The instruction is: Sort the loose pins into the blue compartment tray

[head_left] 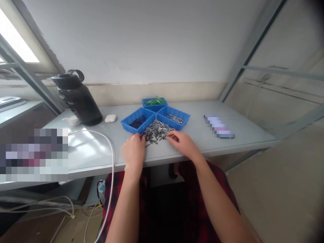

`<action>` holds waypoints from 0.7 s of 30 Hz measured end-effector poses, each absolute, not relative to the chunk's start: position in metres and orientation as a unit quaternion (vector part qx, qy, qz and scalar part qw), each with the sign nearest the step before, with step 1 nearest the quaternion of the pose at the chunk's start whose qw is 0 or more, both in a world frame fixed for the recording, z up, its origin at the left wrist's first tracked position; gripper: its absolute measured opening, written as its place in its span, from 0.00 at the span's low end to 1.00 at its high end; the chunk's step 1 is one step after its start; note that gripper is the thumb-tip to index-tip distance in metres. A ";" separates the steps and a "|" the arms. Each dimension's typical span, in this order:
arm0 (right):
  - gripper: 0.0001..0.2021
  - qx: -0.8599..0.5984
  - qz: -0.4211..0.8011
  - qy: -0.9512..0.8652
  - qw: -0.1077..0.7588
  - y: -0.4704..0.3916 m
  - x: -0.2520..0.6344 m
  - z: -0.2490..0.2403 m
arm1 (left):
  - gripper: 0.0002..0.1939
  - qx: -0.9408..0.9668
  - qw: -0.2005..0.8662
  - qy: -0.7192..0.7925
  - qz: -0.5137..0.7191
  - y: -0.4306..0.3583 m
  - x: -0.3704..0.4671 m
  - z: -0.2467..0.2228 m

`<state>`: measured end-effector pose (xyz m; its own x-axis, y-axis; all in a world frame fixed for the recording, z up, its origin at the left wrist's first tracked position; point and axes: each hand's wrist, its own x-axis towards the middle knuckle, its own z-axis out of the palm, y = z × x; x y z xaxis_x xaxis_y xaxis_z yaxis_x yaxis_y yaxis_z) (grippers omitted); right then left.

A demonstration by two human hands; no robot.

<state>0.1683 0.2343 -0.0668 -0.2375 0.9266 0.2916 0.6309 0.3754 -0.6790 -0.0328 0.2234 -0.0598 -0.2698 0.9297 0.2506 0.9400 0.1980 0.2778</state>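
Note:
A mixed pile of silver nails and dark screws (158,130) lies on the table between my hands. At its left edge, my left hand (134,148) has its fingers curled together by the dark screws; what they hold, if anything, is hidden. My right hand (184,144) rests at the pile's right edge, thumb and fingers pinched; anything in the pinch is too small to name. Behind the pile, a left blue tray (126,125) holds dark screws, and a right blue tray (186,118) holds silver nails. Green slender pieces (155,101) fill a blue tray (155,107) at the back.
A large dark bottle (78,101) and a white earbud case (110,118) stand left of the trays. A white cable (111,152) hangs over the table's front edge. At right lies a phone (219,127) with a blurred screen. Metal frame posts flank the table, with a wall behind.

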 end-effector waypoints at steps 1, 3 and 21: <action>0.07 -0.515 0.217 -0.756 0.341 0.234 0.168 -0.067 | 0.18 -0.604 0.014 -0.774 -0.190 0.224 -0.032 -0.060; 0.07 -0.514 0.218 -0.757 0.341 0.235 0.168 -0.068 | 0.17 -0.605 0.017 -0.773 -0.190 0.224 -0.032 -0.060; 0.08 -0.514 0.221 -0.756 0.339 0.234 0.168 -0.066 | 0.15 -0.632 0.025 -0.752 -0.185 0.224 -0.029 -0.059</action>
<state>0.1681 0.2341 -0.0657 -0.2418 0.9273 0.2857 0.6282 0.3741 -0.6823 -0.0286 0.2238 -0.0592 -0.1989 0.9416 0.2717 0.9603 0.1319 0.2457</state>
